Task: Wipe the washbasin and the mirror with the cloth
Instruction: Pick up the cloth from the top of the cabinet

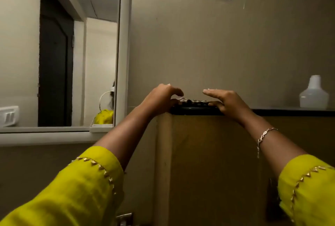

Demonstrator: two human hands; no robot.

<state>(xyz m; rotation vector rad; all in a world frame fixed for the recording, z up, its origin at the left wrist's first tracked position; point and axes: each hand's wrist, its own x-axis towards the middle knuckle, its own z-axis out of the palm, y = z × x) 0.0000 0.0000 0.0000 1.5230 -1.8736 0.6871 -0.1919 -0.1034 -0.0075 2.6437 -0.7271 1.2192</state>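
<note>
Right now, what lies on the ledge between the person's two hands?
In the head view, a patterned cloth lies on the dark ledge, spanning the gap between the left hand and right hand. Both hands touch its ends.

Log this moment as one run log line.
stage: fetching cloth | left hand and right hand: on it, atop ledge | mirror: untouched
</note>
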